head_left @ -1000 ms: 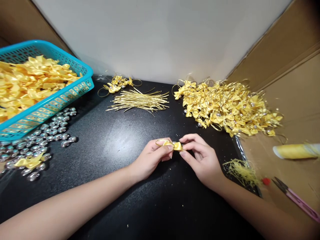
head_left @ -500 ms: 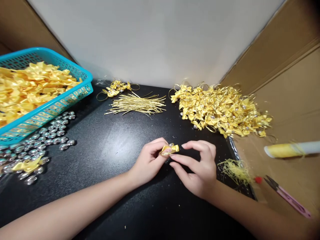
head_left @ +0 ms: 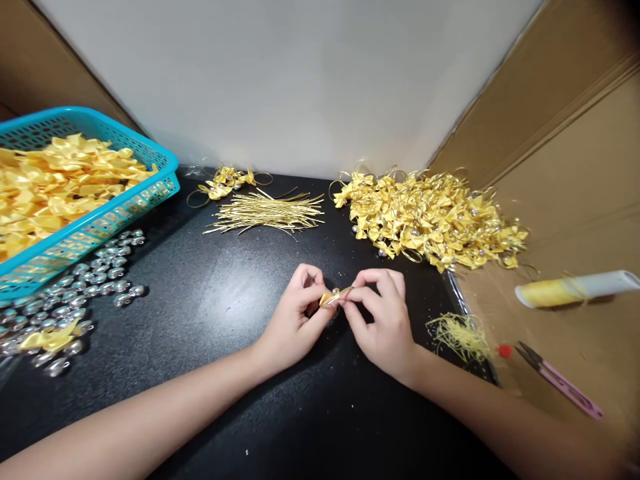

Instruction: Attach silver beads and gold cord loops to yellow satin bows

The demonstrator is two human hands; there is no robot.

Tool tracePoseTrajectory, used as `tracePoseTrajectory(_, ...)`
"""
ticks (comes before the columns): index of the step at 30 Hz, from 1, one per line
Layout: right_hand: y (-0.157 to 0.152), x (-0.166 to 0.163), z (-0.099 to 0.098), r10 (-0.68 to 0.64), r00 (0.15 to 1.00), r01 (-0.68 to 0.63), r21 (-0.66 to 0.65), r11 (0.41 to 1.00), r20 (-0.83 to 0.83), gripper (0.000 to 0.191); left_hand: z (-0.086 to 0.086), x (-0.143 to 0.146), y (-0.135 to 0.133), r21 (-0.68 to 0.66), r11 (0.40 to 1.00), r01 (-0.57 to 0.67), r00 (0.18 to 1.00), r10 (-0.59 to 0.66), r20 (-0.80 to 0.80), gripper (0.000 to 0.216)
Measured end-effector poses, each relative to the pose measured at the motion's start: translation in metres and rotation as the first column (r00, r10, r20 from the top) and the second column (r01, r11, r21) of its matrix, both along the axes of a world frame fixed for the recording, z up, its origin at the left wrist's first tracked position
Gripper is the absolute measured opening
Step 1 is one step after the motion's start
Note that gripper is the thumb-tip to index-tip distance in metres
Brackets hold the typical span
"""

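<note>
We pinch opposite ends of a glossy yellow fabric bow with a small silver bead in our left hand and right hand, toward six o'clock from mid-view; thin gold strands lie at its eleven o'clock.

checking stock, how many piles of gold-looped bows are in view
2: a small pile right of the blue basket, and a large pile farther right. No other shows.
</note>
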State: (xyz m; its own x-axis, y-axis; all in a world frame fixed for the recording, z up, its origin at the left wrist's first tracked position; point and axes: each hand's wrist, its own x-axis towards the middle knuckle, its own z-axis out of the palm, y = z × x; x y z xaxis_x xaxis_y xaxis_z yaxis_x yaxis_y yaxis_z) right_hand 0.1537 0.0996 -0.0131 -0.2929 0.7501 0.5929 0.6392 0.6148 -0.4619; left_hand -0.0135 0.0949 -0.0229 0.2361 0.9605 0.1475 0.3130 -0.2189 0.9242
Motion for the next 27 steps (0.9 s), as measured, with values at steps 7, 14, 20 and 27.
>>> tracePoseTrajectory(7,-0.001,0.001,-0.008,0.036,0.999,-0.036,-0.008,0.999,0.000,0.014,0.002,0.001,0.002,-0.010,1.000,0.026,0.999,-0.026,-0.036,0.029)
tracePoseTrajectory(14,0.001,0.005,-0.004,0.117,0.966,-0.120,0.002,0.993,-0.229,0.015,0.002,-0.001,0.005,-0.075,0.996,0.053,0.999,-0.053,0.005,0.031)
tracePoseTrajectory(20,0.007,0.013,0.000,0.112,0.912,-0.155,-0.079,0.985,-0.394,0.011,0.002,-0.003,0.008,-0.124,0.992,0.031,0.998,-0.023,0.060,0.034)
tracePoseTrajectory(27,0.007,0.007,0.005,0.103,0.988,-0.109,-0.045,0.993,-0.118,0.009,0.001,-0.002,0.005,-0.104,0.994,0.030,0.999,-0.025,0.042,0.032)
